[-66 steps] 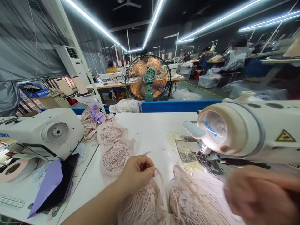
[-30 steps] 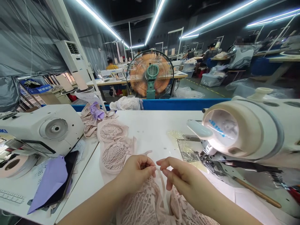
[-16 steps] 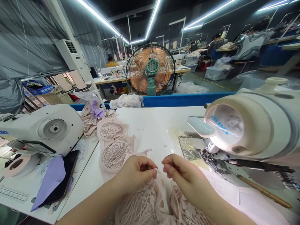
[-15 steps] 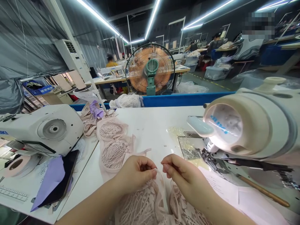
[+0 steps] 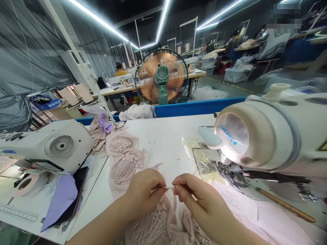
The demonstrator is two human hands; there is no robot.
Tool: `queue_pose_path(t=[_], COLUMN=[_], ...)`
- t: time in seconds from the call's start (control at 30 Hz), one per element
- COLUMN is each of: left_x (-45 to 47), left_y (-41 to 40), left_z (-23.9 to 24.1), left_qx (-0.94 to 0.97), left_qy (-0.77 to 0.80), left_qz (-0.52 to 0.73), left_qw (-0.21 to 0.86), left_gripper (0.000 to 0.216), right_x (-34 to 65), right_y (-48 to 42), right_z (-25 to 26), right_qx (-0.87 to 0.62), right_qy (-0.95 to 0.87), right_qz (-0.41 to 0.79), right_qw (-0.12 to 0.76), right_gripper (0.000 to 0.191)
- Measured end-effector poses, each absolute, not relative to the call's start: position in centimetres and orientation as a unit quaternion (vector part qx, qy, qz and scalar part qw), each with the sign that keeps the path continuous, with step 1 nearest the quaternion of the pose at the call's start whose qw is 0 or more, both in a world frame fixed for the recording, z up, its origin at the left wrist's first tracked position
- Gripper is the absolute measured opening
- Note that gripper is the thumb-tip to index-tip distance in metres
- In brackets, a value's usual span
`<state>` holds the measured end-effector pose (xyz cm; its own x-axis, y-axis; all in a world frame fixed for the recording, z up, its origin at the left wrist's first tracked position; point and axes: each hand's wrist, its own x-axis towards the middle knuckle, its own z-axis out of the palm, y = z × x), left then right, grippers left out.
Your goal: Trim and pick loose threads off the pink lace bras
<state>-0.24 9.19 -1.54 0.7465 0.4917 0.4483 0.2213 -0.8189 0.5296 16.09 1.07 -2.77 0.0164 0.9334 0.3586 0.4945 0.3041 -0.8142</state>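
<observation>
Above a pale pink lace bra (image 5: 152, 223) at the front edge of the table, my two hands nearly meet at the fingertips. My left hand (image 5: 145, 189) pinches a thin edge of the bra's fabric between thumb and forefinger. Closed in a pinch too, my right hand (image 5: 201, 197) has the other end of that small piece at its fingertips. A narrow fabric strip (image 5: 175, 206) hangs below the fingers. Further back on the left lies another lace bra (image 5: 124, 168), cups facing up. My hands hide part of the front bra.
On the right stands a sewing machine (image 5: 258, 132), with a wooden-handled tool (image 5: 286, 206) and paper sheets (image 5: 240, 207) before it. Another machine (image 5: 51, 146), a phone (image 5: 81, 180) and purple paper (image 5: 61, 200) are left. A large fan (image 5: 161, 76) stands beyond the white table (image 5: 163, 136).
My right hand has come slightly left and down, and a short piece of fabric now stretches between both sets of fingertips. The camera view has turned slightly.
</observation>
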Motion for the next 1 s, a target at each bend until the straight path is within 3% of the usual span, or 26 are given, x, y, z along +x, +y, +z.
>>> queue_pose_path(t=[0.23,0.43,0.73,0.87,1.0], left_x=[-0.5,-0.3,-0.4,-0.3,-0.1], left_y=[8.9,8.6,8.6,8.8,9.1], left_z=[-0.8,-0.6,-1.3,-1.5,-1.5], left_qx=[0.923,0.928,0.945,0.939,0.932], left_qy=[0.09,0.077,0.018,0.024,0.012], left_qz=[0.374,0.348,0.325,0.341,0.348], left_qw=[-0.022,-0.108,-0.018,0.04,0.103], left_gripper=[0.012,0.017,0.011,0.012,0.011], right_x=[16.4,16.7,17.3,18.6,20.0], right_y=[1.2,1.6,2.3,2.4,2.1], right_z=[-2.7,-2.7,-2.9,-2.4,-1.5], right_qx=[-0.546,-0.538,-0.514,-0.475,-0.415], right_qy=[-0.675,-0.647,-0.604,-0.67,-0.769], right_qz=[0.217,0.235,0.371,0.302,0.245], right_qw=[0.447,0.487,0.483,0.484,0.42], right_gripper=[0.015,0.016,0.015,0.017,0.024])
